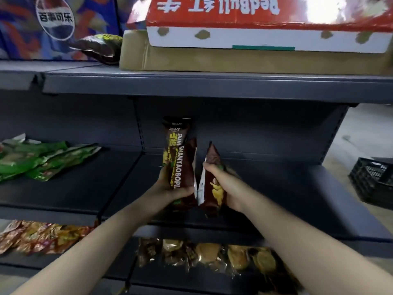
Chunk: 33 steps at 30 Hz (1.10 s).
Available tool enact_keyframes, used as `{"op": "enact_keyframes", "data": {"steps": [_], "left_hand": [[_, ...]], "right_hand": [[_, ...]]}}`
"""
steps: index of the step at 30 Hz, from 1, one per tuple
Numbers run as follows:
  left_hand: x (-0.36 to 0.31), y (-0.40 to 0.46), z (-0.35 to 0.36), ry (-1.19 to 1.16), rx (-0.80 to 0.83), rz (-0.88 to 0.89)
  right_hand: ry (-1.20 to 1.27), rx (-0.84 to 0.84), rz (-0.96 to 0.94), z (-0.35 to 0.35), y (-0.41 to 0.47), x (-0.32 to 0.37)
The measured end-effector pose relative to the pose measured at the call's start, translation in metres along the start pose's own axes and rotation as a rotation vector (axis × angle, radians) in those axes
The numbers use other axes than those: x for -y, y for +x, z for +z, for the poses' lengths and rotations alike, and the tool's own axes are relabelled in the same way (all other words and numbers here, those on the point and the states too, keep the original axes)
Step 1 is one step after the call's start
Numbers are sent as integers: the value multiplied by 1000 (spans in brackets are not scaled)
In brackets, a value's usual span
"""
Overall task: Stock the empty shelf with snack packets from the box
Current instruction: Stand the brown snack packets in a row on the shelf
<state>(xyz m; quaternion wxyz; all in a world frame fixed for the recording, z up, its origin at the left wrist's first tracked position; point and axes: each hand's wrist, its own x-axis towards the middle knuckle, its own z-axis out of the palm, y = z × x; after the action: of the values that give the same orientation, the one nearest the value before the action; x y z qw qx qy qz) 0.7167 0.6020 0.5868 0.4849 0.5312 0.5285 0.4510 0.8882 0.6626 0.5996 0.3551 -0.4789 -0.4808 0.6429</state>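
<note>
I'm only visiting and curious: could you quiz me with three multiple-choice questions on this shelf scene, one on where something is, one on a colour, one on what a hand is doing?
1. Where do the green packets lie?
A. On the middle shelf, left bay
B. On the top shelf
C. In the black crate

2. What main colour are the packets held in the two hands?
A. Blue
B. Dark brown
C. White

3. What is the right hand doing?
A. Hanging idle
B. Pressing flat on the shelf
C. Gripping a packet

Answers:
1. A, they lie left of the divider on the middle shelf.
2. B, both the left hand's packets and the right hand's packet are dark brown.
3. C, its fingers curl round the packet.
</note>
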Motion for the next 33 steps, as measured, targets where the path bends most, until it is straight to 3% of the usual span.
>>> {"op": "enact_keyframes", "data": {"steps": [3,9,12,19,21,24,27,33], "left_hand": [[15,34,-26,186,-161,71],[43,97,-36,450,-404,118],[52,118,-32,481,-515,89],[66,140,-31,613,-516,105],[67,137,-31,745,-567,130],[65,138,-36,1134,-682,367],[62,153,-43,1353,-591,579],[67,174,-47,1320,-524,573]], "right_hand": [[-10,-139,-95,12,31,3],[-119,-255,-262,27,73,10],[-89,-305,-291,30,89,10],[-86,-332,-285,33,112,5],[-76,-335,-288,34,116,6],[-78,-330,-304,35,118,8],[-80,-333,-315,34,122,10],[-83,-328,-315,33,130,8]]}}
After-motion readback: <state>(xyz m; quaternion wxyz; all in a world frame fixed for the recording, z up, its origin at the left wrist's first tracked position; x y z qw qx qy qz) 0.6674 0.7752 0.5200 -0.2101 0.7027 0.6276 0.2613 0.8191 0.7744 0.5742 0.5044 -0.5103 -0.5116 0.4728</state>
